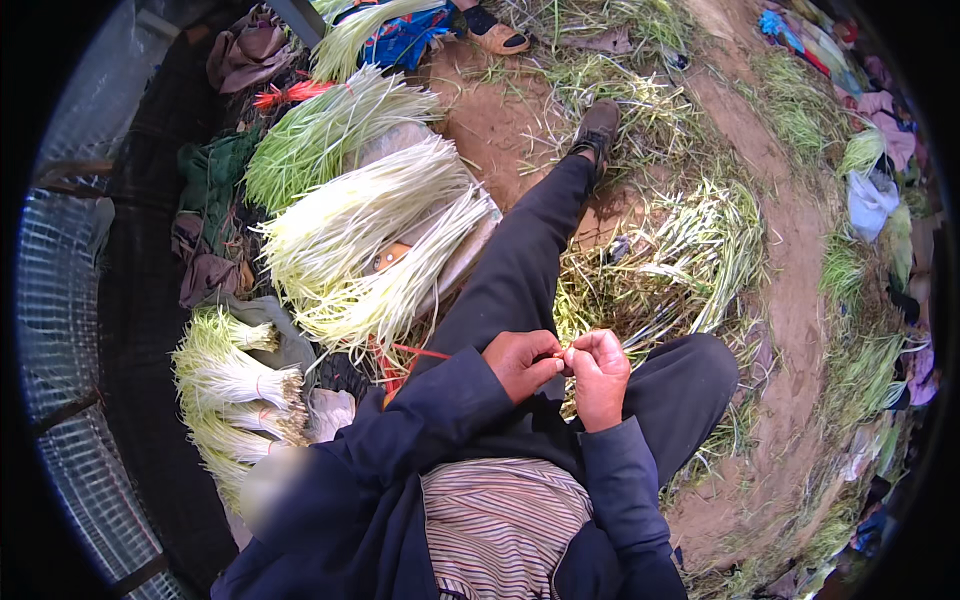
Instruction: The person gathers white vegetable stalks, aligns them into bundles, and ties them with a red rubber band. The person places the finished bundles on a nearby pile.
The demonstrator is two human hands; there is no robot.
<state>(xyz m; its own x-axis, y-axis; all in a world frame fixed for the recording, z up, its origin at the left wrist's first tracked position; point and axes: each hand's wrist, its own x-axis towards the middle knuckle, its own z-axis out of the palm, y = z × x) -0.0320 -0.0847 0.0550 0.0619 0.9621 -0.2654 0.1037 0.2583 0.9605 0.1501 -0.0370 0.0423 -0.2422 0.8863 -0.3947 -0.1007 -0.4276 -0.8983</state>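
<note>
My left hand (523,365) and my right hand (601,375) meet above my lap, both pinching a small red piece of tie (561,354) between thumbs and forefingers. What exactly the fingertips hold is partly hidden. To the left of my leg, loose long pale garlic chives (367,210) lie heaped on a light sheet, with a smaller pile (416,277) beside them. Greener stalks (322,150) lie beyond. Several tied bundles (255,386) are stacked at the left. Red strands (394,371) lie near my left sleeve.
Discarded stalks (697,247) cover the dirt ground right of my extended leg. A bunch of red ties (296,93) lies at the upper left. Another person's foot (499,36) is at the top, beside a blue bag (409,37). Dark sheeting and a mesh wall border the left.
</note>
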